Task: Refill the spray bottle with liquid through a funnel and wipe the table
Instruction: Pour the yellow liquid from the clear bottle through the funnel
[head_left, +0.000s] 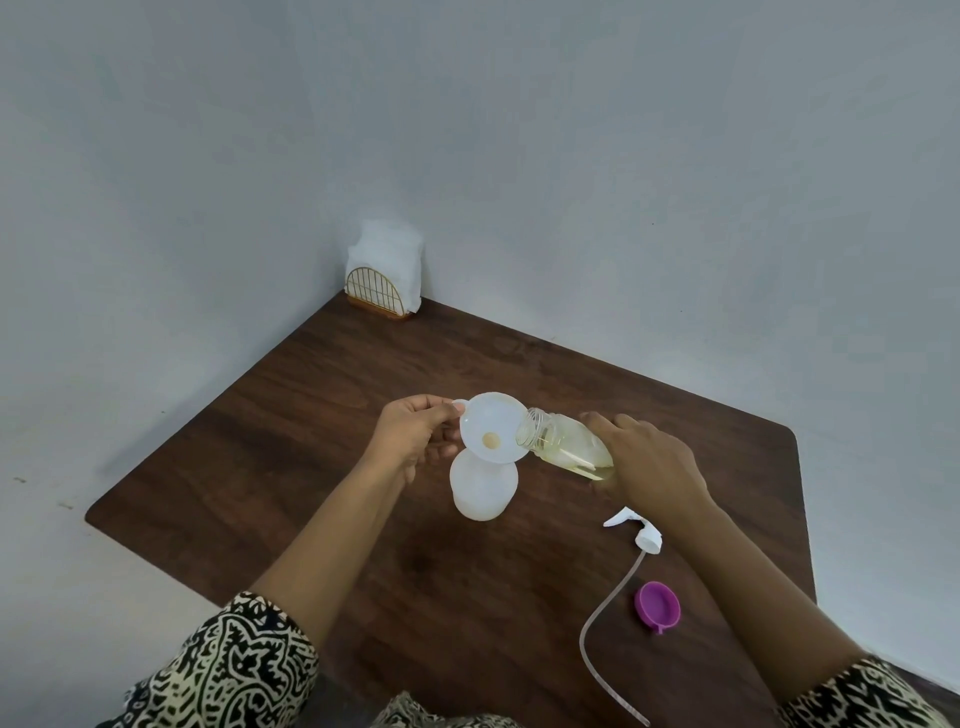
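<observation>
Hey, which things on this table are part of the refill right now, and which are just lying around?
In use: funnel, pinched by left hand; spray bottle under it; liquid bottle, tilted by right hand.

Lying about: spray head with tube, purple cap, napkins, likely for wiping later.

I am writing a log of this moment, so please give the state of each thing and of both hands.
funnel: sits in the spray bottle, yellowish liquid at its centre.
spray bottle: upright, head off.
clear bottle: uncapped, tilted, mouth over the funnel's rim.
spray head: lying on the table, tube attached.
purple cap: lying on the table.
left hand: pinches the funnel's tab.
right hand: grips the clear bottle.
</observation>
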